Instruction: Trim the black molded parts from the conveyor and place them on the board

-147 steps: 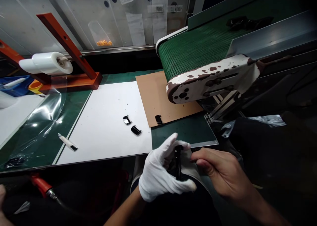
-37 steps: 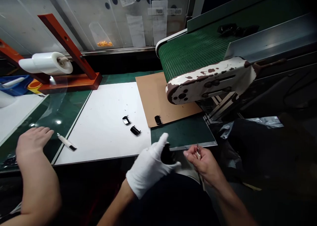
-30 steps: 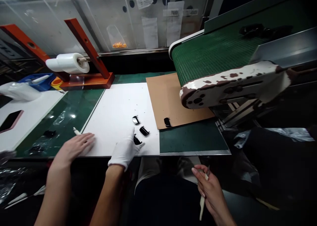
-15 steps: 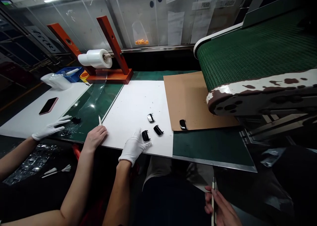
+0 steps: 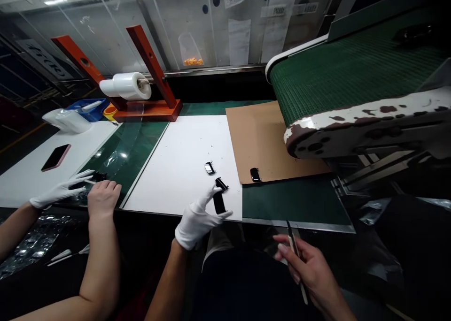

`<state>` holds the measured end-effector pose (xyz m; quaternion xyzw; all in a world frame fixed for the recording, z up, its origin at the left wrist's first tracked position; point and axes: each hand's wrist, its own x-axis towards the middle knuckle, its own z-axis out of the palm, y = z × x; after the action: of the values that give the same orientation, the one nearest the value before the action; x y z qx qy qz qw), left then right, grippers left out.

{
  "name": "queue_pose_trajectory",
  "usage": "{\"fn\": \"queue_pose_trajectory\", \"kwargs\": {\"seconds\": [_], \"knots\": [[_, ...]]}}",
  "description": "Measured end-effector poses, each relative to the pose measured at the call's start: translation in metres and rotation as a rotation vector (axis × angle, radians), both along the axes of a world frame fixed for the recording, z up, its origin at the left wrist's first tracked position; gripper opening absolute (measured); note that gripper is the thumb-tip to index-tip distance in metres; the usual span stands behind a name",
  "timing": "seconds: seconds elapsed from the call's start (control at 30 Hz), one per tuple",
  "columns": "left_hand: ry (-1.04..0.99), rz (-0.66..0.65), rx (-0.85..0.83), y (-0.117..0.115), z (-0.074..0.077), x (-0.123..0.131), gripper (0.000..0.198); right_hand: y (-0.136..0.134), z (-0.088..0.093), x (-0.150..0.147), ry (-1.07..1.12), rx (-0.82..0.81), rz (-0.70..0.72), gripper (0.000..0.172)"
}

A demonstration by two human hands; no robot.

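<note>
My left hand [image 5: 198,221], in a white glove, has its thumb and a finger on the two ends of a small glossy black piece [image 5: 219,202] over the white sheet's front edge. Just beyond its fingertips lies a second black piece [image 5: 221,184] with a small tab. Farther back rests another one [image 5: 209,168], catching the light. A similar piece [image 5: 255,174] sits at the cardboard's near edge. Bare and off the table's front edge, my right hand [image 5: 306,264] grips pale-handled tweezers [image 5: 291,240], dark tip pointing up and away.
To my left, a co-worker's gloved hand [image 5: 63,192] and bare hand [image 5: 104,196] work over the green mat. Behind them stands a film roll [image 5: 132,86] on an orange stand [image 5: 169,110]. Brown cardboard [image 5: 260,138] lies under a conveyor [image 5: 338,81] at right. A phone [image 5: 55,156] lies far left.
My left hand has taken the nearest black piece by its ends and shifted it right. My right hand has risen with the tweezers, now tilted left. The co-worker's bare hand has moved left.
</note>
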<state>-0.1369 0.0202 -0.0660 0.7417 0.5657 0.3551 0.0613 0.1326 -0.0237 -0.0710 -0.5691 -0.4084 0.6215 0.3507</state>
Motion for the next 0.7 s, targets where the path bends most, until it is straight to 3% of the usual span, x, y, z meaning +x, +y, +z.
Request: {"fn": "queue_pose_trajectory", "kwargs": {"seconds": [0.1,0.17,0.3,0.5,0.7], "knots": [[-0.043,-0.166,0.069,-0.011,0.01,0.036,0.088,0.017,0.023,-0.005,-0.112,0.116,0.107,0.036],[-0.032,-0.234,0.145,-0.015,0.023,0.047,0.094,0.027,0.038,-0.006,-0.17,0.205,0.192,0.031],[0.043,-0.232,0.224,-0.019,0.041,0.057,0.097,0.036,0.058,-0.005,-0.255,0.23,0.36,0.034],[0.075,-0.315,0.183,-0.015,0.039,0.06,0.093,0.039,0.065,-0.006,-0.256,0.157,0.507,0.028],[0.051,-0.406,0.113,-0.013,0.041,0.063,0.086,0.042,0.068,-0.007,-0.241,0.15,0.544,0.024]]}}
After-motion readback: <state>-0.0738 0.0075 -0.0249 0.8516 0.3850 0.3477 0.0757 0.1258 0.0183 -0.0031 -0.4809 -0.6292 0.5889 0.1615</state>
